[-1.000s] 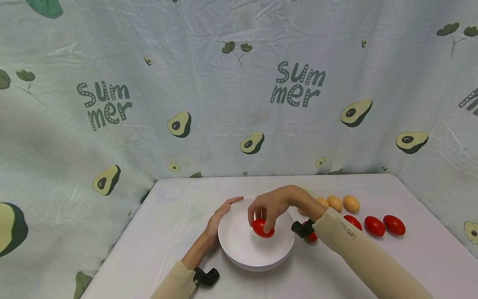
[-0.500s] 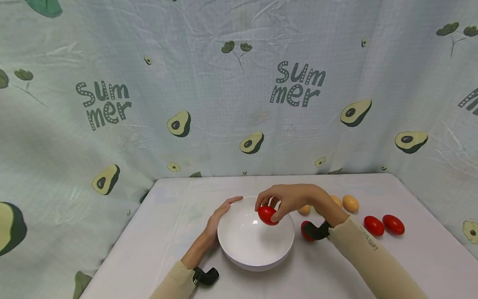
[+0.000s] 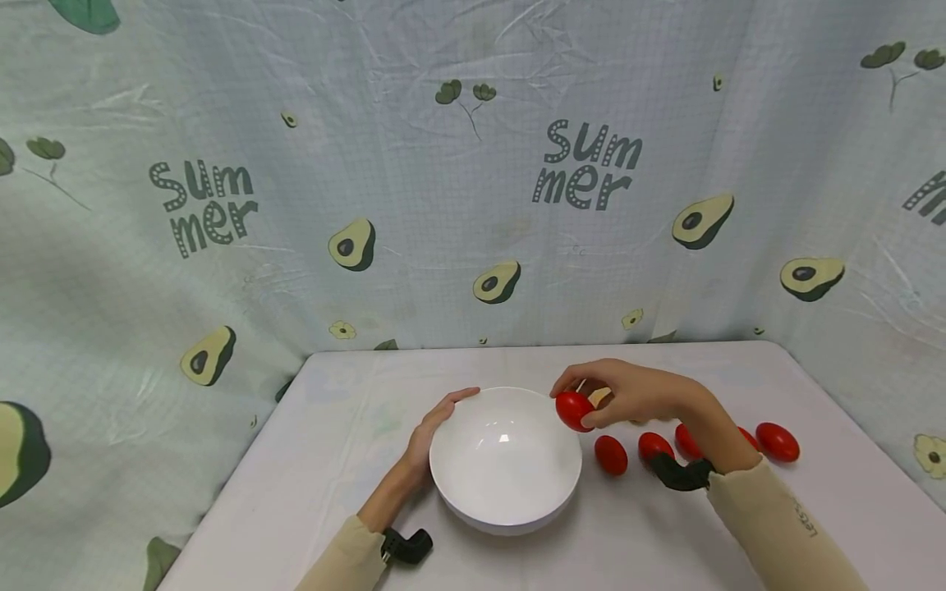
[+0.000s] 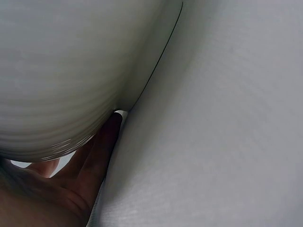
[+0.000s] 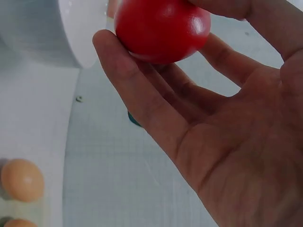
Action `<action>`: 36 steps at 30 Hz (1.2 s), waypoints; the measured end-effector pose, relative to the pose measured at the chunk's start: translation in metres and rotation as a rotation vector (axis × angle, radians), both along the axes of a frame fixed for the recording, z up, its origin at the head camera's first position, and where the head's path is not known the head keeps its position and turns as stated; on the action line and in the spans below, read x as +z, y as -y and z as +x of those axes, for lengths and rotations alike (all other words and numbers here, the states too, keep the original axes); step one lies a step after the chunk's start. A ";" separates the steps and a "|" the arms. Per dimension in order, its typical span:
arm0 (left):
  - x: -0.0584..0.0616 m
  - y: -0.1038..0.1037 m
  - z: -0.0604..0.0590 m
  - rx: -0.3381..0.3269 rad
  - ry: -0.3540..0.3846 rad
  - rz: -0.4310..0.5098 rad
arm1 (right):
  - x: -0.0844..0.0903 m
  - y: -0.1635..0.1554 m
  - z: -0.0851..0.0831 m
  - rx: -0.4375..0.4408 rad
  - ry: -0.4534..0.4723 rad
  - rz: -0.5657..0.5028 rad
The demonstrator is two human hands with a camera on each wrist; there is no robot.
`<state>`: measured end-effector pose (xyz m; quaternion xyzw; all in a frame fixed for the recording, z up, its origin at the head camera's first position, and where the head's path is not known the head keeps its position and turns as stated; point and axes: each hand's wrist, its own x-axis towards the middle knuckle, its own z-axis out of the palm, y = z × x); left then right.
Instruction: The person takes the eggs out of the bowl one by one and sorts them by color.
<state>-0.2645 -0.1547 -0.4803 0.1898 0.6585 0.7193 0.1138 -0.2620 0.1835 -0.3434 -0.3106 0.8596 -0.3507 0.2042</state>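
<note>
Resting against the left wall of the white bowl (image 3: 506, 472), the left hand (image 3: 429, 435) lay with its fingers nearly straight along the rim, pressing rather than gripping; the left wrist view showed a fingertip (image 4: 111, 130) tucked where the bowl's (image 4: 71, 71) underside met the counter (image 4: 222, 118). A beige sleeve (image 3: 343, 558) covered that forearm, and a small black wrist mount (image 3: 406, 546) sat by the cuff (close to the front edge of the counter). The bowl stood near the middle of the grey counter (image 3: 355, 410), and nothing was seen inside it.

Just beyond the bowl's right rim, the right hand (image 3: 636, 394) pinched a red egg (image 3: 574, 410) between thumb and fingertips, held above the counter and clear of the bowl. In the right wrist view the egg (image 5: 162, 29) sat at the ends of the curled fingers (image 5: 137, 94), with the bowl's edge (image 5: 75, 28) close beside it. A tan egg (image 3: 600, 397) peeked out behind the hand, partly hidden, and the wrist view showed one tan egg (image 5: 21, 179) lying on the counter, with the top of another at the frame's bottom edge.

Further right, four red eggs lay in a loose row on the counter: the first (image 3: 610, 455) just right of the bowl, the second (image 3: 654, 446) beside it, the third (image 3: 687, 439) largely hidden behind the right wrist, and the last (image 3: 778, 442) well to the right. Behind everything hung an avocado-print cloth (image 3: 473, 164).
</note>
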 end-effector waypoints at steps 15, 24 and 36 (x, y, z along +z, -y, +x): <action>0.001 0.000 0.000 0.026 0.001 -0.020 | -0.016 -0.069 0.011 -0.140 -0.099 -0.098; -0.002 0.000 -0.001 0.033 0.005 -0.004 | -0.025 -0.104 0.016 -0.239 -0.113 -0.095; -0.001 -0.002 -0.001 0.064 0.003 -0.031 | -0.036 -0.141 0.020 -0.338 -0.151 -0.086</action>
